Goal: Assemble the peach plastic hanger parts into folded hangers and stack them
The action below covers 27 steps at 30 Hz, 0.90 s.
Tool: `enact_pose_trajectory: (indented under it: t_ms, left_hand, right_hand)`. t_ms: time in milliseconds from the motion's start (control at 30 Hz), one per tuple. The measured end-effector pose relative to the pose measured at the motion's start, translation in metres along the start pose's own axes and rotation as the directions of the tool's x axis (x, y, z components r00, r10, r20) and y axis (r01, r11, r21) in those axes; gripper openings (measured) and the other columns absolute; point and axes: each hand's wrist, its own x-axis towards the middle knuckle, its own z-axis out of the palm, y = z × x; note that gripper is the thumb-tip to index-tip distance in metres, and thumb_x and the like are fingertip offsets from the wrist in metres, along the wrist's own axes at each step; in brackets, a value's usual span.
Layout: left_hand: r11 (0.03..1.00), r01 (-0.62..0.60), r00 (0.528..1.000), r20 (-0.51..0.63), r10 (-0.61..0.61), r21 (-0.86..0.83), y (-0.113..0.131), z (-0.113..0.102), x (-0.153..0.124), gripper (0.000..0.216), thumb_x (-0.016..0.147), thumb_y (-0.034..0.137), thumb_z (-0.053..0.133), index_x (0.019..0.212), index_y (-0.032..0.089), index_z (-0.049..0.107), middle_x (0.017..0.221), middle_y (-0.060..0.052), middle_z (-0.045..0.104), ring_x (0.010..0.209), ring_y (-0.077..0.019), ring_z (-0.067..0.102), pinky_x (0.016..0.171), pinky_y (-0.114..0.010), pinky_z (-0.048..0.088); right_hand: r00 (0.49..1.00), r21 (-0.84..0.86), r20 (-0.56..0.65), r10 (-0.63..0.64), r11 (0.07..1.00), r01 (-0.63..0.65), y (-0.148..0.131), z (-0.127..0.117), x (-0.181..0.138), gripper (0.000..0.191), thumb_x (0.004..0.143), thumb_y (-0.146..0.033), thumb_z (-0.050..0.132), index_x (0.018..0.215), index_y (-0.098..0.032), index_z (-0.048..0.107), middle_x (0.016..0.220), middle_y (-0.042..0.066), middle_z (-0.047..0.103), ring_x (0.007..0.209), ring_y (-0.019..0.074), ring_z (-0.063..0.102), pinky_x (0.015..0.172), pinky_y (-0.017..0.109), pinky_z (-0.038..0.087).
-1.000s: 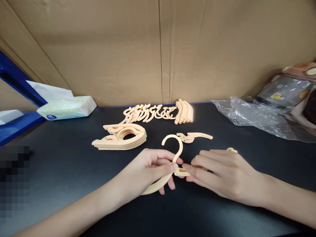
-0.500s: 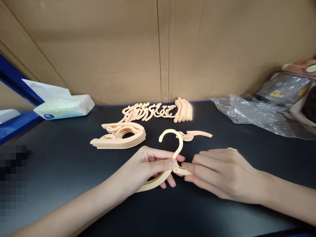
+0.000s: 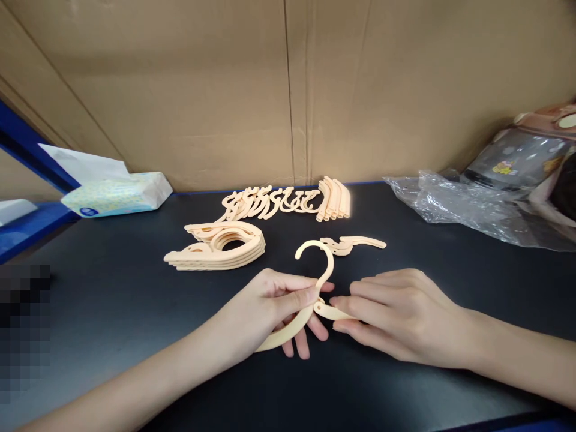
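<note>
Between my two hands is a cream plastic folding clothes hanger (image 3: 332, 264), its curved hook standing up. My left hand (image 3: 279, 303) pinches it just below the hook, thumb in front and the other fingers behind. A curved arm of the hanger slopes down to the left under that palm. My right hand (image 3: 400, 312) holds the short hanger arm (image 3: 330, 311) on the right between thumb and fingers; its outer end is hidden in the grip. A hinge joint shows between the two hands. Just behind the hook lies a loose hanger piece (image 3: 360, 242).
Left of the hands sits a stack of folded hangers (image 3: 220, 261). Along the back lie several hook pieces (image 3: 263, 203) and a bundle of curved arm pieces (image 3: 333, 199). A tissue pack (image 3: 121, 195) stands back left; a clear plastic bag (image 3: 450, 204) and a transparent container (image 3: 513, 159) are right.
The hanger's hook has tilted and dropped slightly. The lower fingers of my left hand have spread a little below it. My right hand still holds the right arm.
</note>
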Motion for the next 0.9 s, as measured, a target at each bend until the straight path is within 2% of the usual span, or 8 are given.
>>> enact_pose_trajectory:
  t_ms: [433, 900]
  left_hand:
    - [1.0, -0.026, 0.999, 0.029, 0.026, 0.002, -0.0024, -0.0014, 0.0011, 0.05, 0.082, 0.052, 0.065, 0.115, 0.015, 0.068, 0.068, -0.006, 0.072, 0.046, -0.0119, 0.061, 0.042, -0.018, 0.046]
    - [0.998, 0.001, 1.0, -0.004, -0.001, 0.056, 0.0041, 0.0027, -0.0003, 0.042, 0.088, 0.042, 0.056, 0.116, 0.012, 0.067, 0.062, -0.005, 0.069, 0.044, -0.0114, 0.058, 0.042, -0.019, 0.044]
  right_hand:
    - [0.996, 0.094, 0.084, 0.044, 0.994, -0.052, 0.0034, 0.0011, -0.0009, 0.026, 0.098, -0.029, 0.047, 0.084, -0.019, 0.067, 0.064, -0.004, 0.054, 0.051, 0.0109, 0.044, 0.049, 0.027, 0.032]
    - [0.991, 0.191, 0.091, 0.094, 0.975, -0.11, 0.0043, 0.0021, -0.0009, 0.017, 0.096, -0.028, 0.052, 0.091, -0.02, 0.067, 0.066, -0.005, 0.058, 0.052, 0.0089, 0.047, 0.049, 0.026, 0.03]
